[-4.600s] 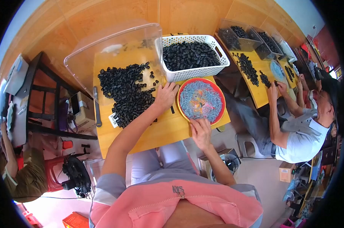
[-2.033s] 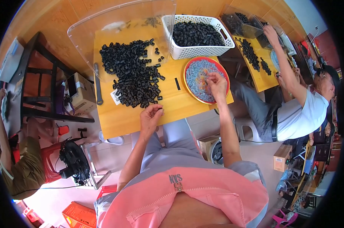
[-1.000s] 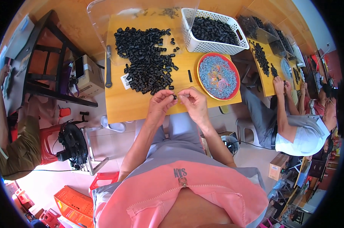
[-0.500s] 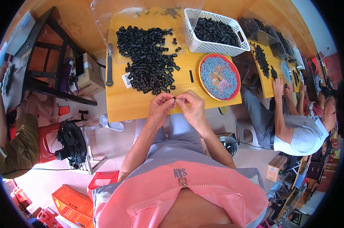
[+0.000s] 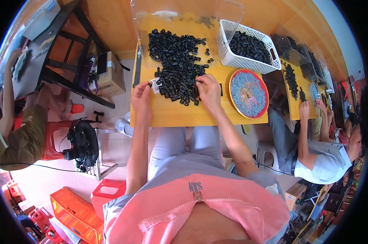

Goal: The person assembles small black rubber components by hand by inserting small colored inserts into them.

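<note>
A heap of small black plastic parts [image 5: 178,67] is spread over the yellow table in front of me. My left hand [image 5: 141,99] is at the heap's left side, near the table's left edge, with a small black part [image 5: 150,84] pinched between thumb and forefinger. At the heap's right edge, my right hand [image 5: 210,92] has its thumb and fingers drawn together against the pieces. What lies between those fingertips is too small to make out. A white printed label [image 5: 155,84] lies beside the left fingertips, partly under the heap.
A red-rimmed round tray [image 5: 266,97] of small silvery pieces stands at the right. Behind it is a white perforated basket [image 5: 243,63] full of black parts. A clear plastic box [image 5: 136,24] opens toward the heap. Co-workers sit left and right; an orange crate [image 5: 72,207] is on the floor.
My hands were together at the table's front edge over a tiny piece. They have parted: the left moved left and forward, the right forward to the heap. The view has shifted.
</note>
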{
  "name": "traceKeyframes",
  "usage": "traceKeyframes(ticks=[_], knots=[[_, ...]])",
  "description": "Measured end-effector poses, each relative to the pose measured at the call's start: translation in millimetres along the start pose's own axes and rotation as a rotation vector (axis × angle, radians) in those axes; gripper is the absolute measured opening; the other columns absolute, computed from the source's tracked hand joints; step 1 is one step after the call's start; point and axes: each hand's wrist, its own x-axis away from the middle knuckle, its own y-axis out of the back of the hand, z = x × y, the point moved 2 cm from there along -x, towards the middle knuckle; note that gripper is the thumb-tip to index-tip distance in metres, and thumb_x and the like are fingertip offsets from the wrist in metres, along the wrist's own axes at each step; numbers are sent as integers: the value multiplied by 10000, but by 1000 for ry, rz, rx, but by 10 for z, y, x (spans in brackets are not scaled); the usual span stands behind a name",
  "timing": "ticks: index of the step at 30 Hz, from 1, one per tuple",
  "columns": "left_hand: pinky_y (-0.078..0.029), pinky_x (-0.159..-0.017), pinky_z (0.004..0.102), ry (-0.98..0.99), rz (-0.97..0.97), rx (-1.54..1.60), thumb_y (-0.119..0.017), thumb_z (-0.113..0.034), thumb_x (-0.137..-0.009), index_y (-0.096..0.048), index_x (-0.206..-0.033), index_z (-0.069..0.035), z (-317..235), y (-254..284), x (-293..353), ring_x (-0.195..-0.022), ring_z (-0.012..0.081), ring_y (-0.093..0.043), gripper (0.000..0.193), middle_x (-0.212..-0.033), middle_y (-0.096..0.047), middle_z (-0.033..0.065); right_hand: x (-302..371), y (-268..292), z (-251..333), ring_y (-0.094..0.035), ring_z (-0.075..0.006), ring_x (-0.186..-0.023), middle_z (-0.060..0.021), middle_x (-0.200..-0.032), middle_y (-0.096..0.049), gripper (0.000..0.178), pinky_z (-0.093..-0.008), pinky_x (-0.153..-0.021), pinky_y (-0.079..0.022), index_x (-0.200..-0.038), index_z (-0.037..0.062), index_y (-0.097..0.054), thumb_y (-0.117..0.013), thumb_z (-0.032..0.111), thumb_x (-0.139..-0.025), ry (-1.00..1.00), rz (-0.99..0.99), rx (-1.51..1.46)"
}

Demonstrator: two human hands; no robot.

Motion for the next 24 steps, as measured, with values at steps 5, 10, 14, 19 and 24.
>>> traceKeyframes(ticks=[5,10,14,19,24], knots=[[-398,-747,182,-105,21,-9,-580,-16,-812,-579,-940,-15,153,-115,-527,-813,72,-528,128,-898,-587,23,-173,19,-131,-580,-260,-752,-117,-821,-577,119,-314,-677,-451,-844,-3,-612,-597,14,-727,-13,-41,59],[-398,-749,186,-107,75,-85,-596,-22,-803,-581,-928,0,339,-239,-700,-807,74,-524,128,-880,-582,19,-134,122,-408,-547,-305,-834,-124,-843,-567,115,-371,-740,-432,-833,14,-604,-588,25,-719,-106,-34,69],[-408,-697,159,-69,81,-141,-595,-37,-813,-576,-942,-13,421,-286,-624,-771,48,-530,133,-871,-592,3,-212,194,-606,-563,-307,-777,-141,-828,-569,125,-359,-686,-448,-861,0,-597,-554,-5,-744,-110,-100,155],[-404,-761,189,-32,152,-73,-593,-12,-802,-579,-935,-1,380,-325,-537,-808,75,-526,135,-868,-587,17,-500,135,-608,-562,-331,-784,-156,-851,-561,179,-376,-671,-453,-903,1,-592,-530,-34,-738,-9,-86,241],[-415,-719,175,20,128,-51,-592,-15,-805,-579,-939,-4,293,-268,-454,-777,67,-530,136,-874,-593,24,-693,-75,-720,-549,-361,-828,-148,-909,-502,187,-426,-706,-456,-840,0,-553,-513,-73,-672,13,130,430]])
